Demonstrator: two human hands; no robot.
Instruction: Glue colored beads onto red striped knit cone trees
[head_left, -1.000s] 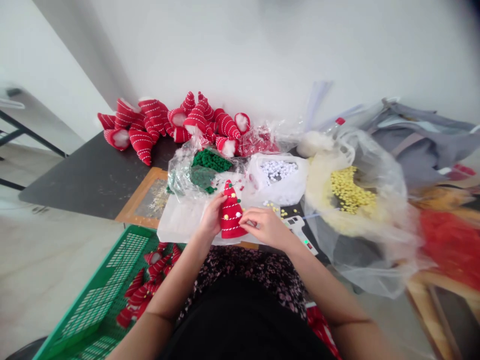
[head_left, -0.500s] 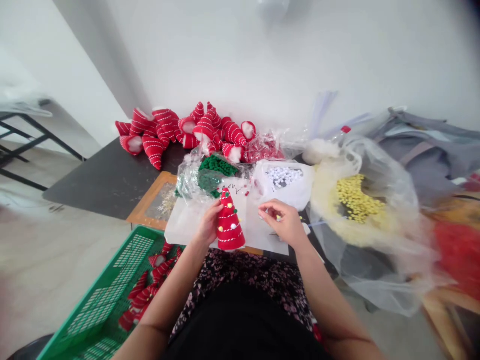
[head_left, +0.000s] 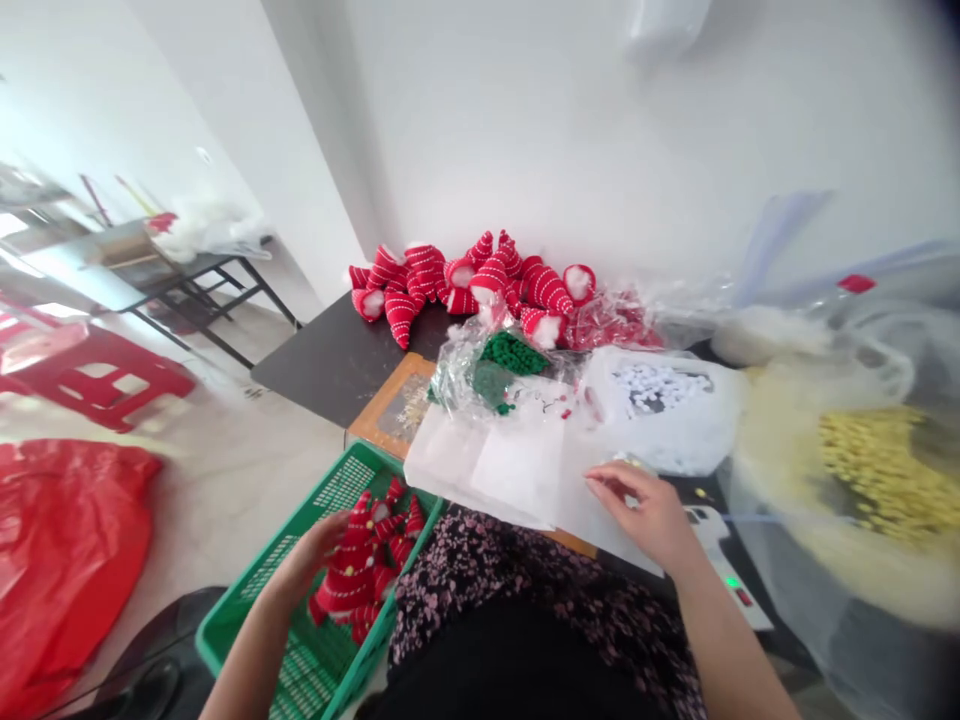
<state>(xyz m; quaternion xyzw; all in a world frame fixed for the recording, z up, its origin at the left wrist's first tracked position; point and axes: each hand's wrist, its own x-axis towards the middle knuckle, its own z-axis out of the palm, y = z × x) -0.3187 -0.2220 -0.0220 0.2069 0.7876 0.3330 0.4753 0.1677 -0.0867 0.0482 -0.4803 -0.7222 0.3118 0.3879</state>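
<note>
Over the green plastic basket (head_left: 232, 600) at my lower left, my left hand (head_left: 311, 555) grips the side of a red cone-shaped Christmas tree (head_left: 351, 570). White stitched lines and small pom-poms decorate the cone, and several red striped cones lie around it in the basket. My right hand (head_left: 637, 505) hovers above the table's front edge, thumb and fingers pinched together; whatever is between them is too small to make out. Beneath it are white paper sheets (head_left: 517, 465) and a bag of white pom-poms (head_left: 660, 388).
Red stuffed cones (head_left: 487, 280) are heaped against the wall. A bag of green pom-poms (head_left: 514, 355) and a wooden frame (head_left: 379, 400) lie in front. To the right are yellow pom-poms (head_left: 874, 470) in clear plastic and a white device (head_left: 731, 570). A red stool (head_left: 105, 375) stands far left.
My left hand has carried the red cone tree from above the paper down left into the basket. The view has swung left. My right hand stays near the paper, still pinched.
</note>
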